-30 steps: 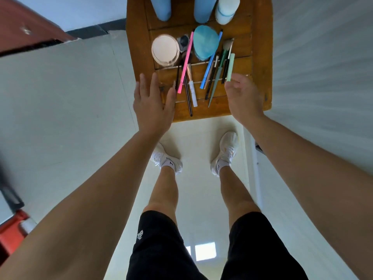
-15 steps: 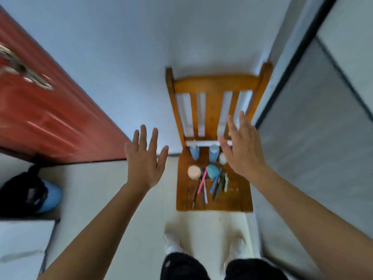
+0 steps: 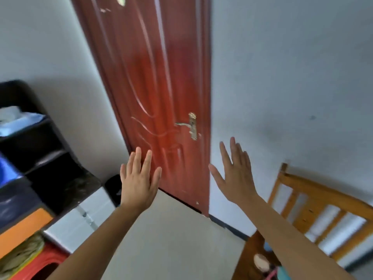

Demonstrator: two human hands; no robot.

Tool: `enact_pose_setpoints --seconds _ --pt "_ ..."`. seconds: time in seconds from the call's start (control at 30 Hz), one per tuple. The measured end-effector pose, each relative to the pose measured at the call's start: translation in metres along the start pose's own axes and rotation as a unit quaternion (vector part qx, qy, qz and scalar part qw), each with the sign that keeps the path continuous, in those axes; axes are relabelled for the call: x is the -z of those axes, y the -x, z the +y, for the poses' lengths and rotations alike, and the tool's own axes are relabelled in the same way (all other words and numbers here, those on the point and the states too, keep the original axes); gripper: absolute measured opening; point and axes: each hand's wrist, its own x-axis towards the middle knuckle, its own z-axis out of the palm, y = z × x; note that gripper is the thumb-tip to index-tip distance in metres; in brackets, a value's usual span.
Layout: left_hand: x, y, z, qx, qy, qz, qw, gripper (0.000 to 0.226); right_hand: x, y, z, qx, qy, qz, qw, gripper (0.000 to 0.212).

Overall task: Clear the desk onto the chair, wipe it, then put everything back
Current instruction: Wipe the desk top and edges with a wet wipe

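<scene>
My left hand [image 3: 139, 178] is raised in mid-air with fingers spread and nothing in it. My right hand [image 3: 236, 174] is also raised, fingers apart and empty. Both are in front of the red door. The wooden chair [image 3: 314, 201] sits at the lower right, its slatted back showing. On its seat I make out a round beige lid [image 3: 261, 261] and a bit of pink and teal beside my right forearm, which hides the other items. The desk is not in view.
A red door [image 3: 161, 93] with a brass handle [image 3: 191, 126] stands straight ahead. At the left are a black shelf unit [image 3: 40, 154], a white box [image 3: 80, 219], an orange panel [image 3: 22, 229] and a red stool [image 3: 40, 263]. Pale floor [image 3: 171, 239] lies between.
The view swung up and left from the chair seat to the door. Both hands lifted away from the items on the chair and are now raised and spread.
</scene>
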Motion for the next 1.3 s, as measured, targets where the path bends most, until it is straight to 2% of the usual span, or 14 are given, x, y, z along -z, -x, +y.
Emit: enact_pose_setpoints --seconds 0.23,0.4,0.67,0.83,0.93,1.13,1.3 --pt "0.106 -0.014 -0.205 0.018 -0.073 0.101 0.992 0.061 -0.042 -0.098 -0.209 0.137 -0.010 0.023 0.990 0.071" --pt "0.149 -0.019 -0.308 0.084 -0.091 0.159 0.980 0.058 -0.080 -0.131 -0.322 0.219 -0.039 0.013 0.975 0.068" --pt "0.119 -0.055 -0.394 0.137 -0.112 0.102 0.979 0.060 -0.193 -0.201 -0.387 0.253 -0.066 -0.066 0.963 0.067" --pt "0.093 -0.126 -0.454 0.157 -0.157 0.083 0.971 0.062 -0.281 -0.292 -0.425 0.276 -0.119 -0.088 0.950 0.066" --pt "0.078 -0.179 -0.488 0.214 -0.156 0.075 0.961 0.061 -0.334 -0.352 -0.447 0.290 -0.146 -0.124 0.938 0.066" --pt "0.070 -0.263 -0.542 0.265 -0.176 0.073 0.945 0.064 -0.403 -0.452 -0.510 0.349 -0.201 -0.195 0.894 0.066" --pt "0.062 -0.274 -0.593 0.296 -0.182 0.051 0.936 0.063 -0.446 -0.487 -0.569 0.385 -0.237 -0.250 0.856 0.065"
